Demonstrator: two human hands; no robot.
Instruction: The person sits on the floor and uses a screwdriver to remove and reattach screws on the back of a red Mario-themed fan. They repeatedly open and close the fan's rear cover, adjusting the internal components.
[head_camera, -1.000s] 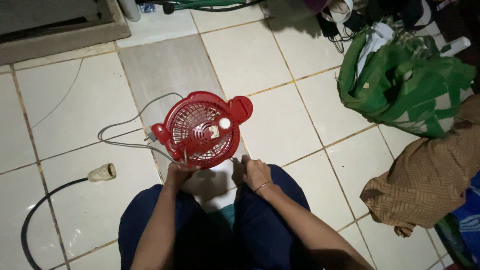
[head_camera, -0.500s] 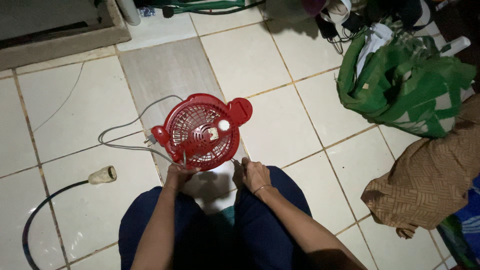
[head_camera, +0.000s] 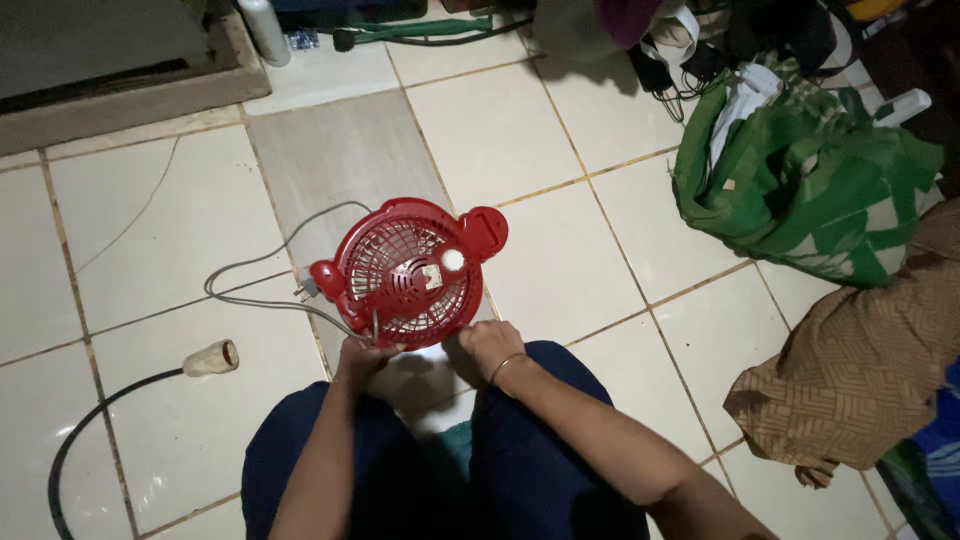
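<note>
Red fan (head_camera: 412, 272) lies flat on the floor (head_camera: 560, 150) before my knees, unmoved since a second ago. Left hand (head_camera: 362, 357) and right hand (head_camera: 488, 345) stay apart, gripping its near rim; work unchanged.

Scene is dim overall. Light falls brightest on the pale floor tiles (head_camera: 500, 130) at centre; corners and the top right fall into deep shadow. A small white glare spot sits on the red fan (head_camera: 410, 272), and a bright patch shows on the floor just below it, between the left hand (head_camera: 362, 358) and right hand (head_camera: 488, 346). The lap is nearly black, detail lost. Focus is fair at centre; fine grain and softness mark the dark areas. Tile lines bow slightly toward the edges, indicating wide-angle distortion.
</note>
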